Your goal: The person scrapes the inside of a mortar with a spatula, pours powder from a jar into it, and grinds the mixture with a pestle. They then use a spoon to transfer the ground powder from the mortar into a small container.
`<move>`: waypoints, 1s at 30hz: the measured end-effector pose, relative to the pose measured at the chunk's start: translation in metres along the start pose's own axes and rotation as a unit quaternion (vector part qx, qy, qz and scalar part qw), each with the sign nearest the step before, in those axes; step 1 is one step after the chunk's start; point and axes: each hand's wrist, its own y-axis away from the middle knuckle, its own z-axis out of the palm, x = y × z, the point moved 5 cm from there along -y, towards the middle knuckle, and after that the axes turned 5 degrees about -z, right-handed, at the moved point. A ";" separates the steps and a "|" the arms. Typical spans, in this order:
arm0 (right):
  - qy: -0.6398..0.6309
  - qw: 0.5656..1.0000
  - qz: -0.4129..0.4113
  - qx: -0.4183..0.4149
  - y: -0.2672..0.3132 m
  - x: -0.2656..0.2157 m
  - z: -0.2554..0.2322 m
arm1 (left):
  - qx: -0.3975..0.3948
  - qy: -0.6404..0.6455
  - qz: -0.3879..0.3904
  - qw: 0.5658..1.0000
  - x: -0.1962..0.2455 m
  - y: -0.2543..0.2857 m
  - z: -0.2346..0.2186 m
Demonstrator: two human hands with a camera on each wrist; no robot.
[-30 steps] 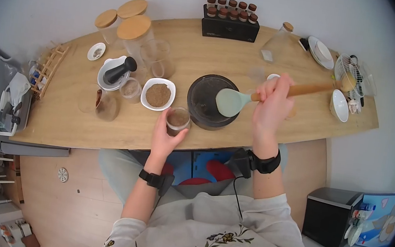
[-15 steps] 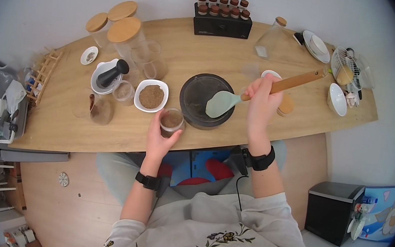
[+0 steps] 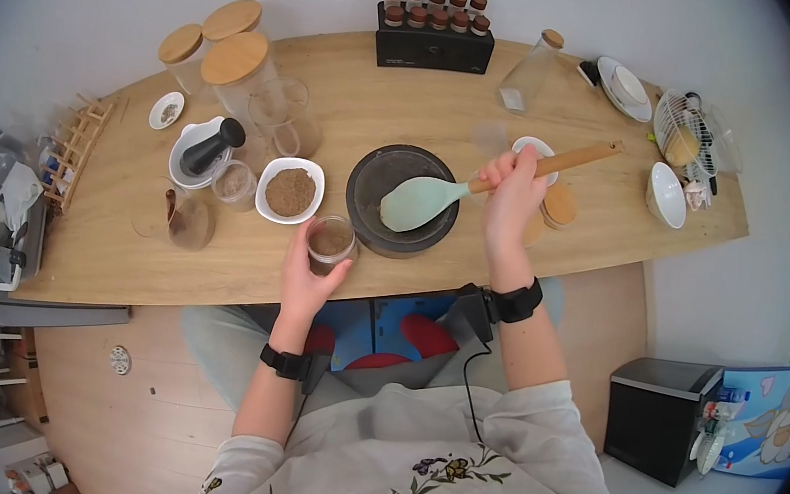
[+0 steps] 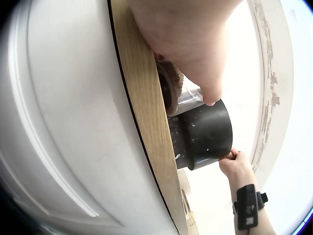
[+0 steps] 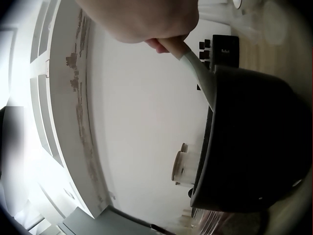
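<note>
My left hand is curled round a small glass jar of brown powder at the table's front edge. Just right of it stands a black pot-like vessel, its dark side close by the jar in the left wrist view. My right hand grips the wooden handle of a spoon whose pale green head dips into the vessel's mouth. In the right wrist view, the rim hides the end of that head. Behind the jar sits a white bowl of brown powder.
Left on the table are a mortar with a black pestle, glass cups and wooden-lidded jars. A spice rack and a corked bottle stand at the back. To the right are a white bowl and a wire basket.
The spoon's head has come left and down into the vessel, with my right hand following. My left hand keeps its hold on the jar. The head view has swung slightly right.
</note>
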 end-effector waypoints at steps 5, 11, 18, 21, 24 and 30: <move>-0.036 0.999 0.010 0.037 0.002 0.008 -0.007 | -0.001 0.005 -0.001 1.000 -0.002 0.000 0.001; -0.036 0.998 0.007 0.059 0.003 0.009 -0.009 | -0.015 -0.002 -0.019 1.000 0.001 0.001 0.001; -0.049 0.995 0.013 0.088 0.005 0.012 -0.008 | -0.005 -0.001 -0.008 1.000 -0.003 0.001 0.002; -0.063 0.994 0.018 0.092 0.003 0.015 -0.010 | 0.004 0.001 0.000 1.000 -0.004 0.001 0.001; -0.075 0.992 0.026 0.098 0.002 0.019 -0.013 | 0.005 -0.005 0.001 1.000 -0.001 0.001 0.001; -0.086 0.989 0.035 0.114 0.002 0.023 -0.016 | 0.003 -0.015 -0.003 1.000 0.002 0.001 0.000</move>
